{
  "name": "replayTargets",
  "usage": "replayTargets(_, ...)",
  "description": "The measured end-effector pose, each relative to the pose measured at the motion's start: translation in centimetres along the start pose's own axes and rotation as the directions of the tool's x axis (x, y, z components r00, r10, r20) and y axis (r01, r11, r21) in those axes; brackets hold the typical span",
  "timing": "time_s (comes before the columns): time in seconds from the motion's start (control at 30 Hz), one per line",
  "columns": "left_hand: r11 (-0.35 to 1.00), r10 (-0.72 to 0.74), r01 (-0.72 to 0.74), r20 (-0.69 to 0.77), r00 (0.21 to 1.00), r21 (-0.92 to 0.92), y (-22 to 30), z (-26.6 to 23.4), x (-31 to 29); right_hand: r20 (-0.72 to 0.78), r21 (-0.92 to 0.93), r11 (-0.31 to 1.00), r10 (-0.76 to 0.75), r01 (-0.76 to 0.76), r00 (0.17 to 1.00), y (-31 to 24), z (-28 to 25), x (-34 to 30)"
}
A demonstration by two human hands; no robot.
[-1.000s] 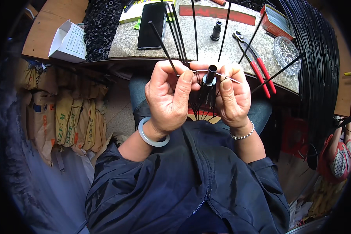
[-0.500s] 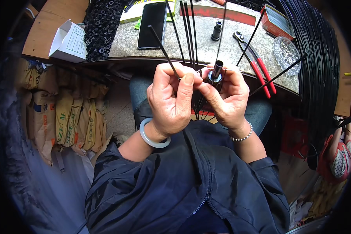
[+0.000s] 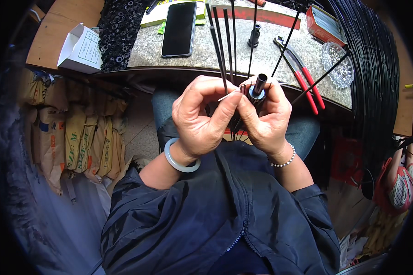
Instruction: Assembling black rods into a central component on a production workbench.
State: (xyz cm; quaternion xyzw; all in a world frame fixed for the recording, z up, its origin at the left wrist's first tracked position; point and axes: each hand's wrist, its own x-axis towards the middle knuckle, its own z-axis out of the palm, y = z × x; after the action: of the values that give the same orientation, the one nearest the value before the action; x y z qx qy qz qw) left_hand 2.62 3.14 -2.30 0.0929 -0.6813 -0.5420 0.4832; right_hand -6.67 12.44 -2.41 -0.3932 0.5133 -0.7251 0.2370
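L hand: is pinching thin, pale wire, fingertips nearly closed. R hand: half-curled, thumb touching L's; exact grip can't tell. Smooth, hollow blk tube: is standing betw. R thumb & fingers. Slim blk rods: are fanning beyond.

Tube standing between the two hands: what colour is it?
The tube is black, showing best in the head view.

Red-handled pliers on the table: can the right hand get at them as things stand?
Probably yes, if freed: the pliers lie just beyond the right hand, to its right. But that hand is occupied at the black tube, and a thin black rod crosses the pliers in this view.
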Motion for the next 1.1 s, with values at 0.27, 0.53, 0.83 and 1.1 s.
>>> replayTargets(0.27, 0.997, 0.007, -0.008, -0.008, 1.0, -0.072, -0.3, 0.2, 0.0, -0.062, -0.161, 0.986, -0.044, 0.033, 0.997, 0.4, 0.2, -0.1)
replayTargets(0.53, 0.985, 0.086, -0.089, -0.027, 0.996, -0.151, -1.1, -0.2, 0.1, 0.011, 0.057, 0.996, 0.074, -0.075, 0.997, -0.1, -0.6, 0.1)
replayTargets(0.83, 0.904, 0.318, -0.375, 0.263, 0.911, 0.207, 0.5, -1.8, 2.3, 0.175, 0.181, 0.968, 0.144, -0.176, 0.974, -0.8, -1.6, 0.4)
replayTargets(1.1, 0.723, 0.519, -0.605, 0.314, 0.795, 0.334, 0.8, -1.7, 2.8, 0.128, -0.141, 0.99, 0.02, -0.002, 0.992, -0.5, -0.9, 0.0)
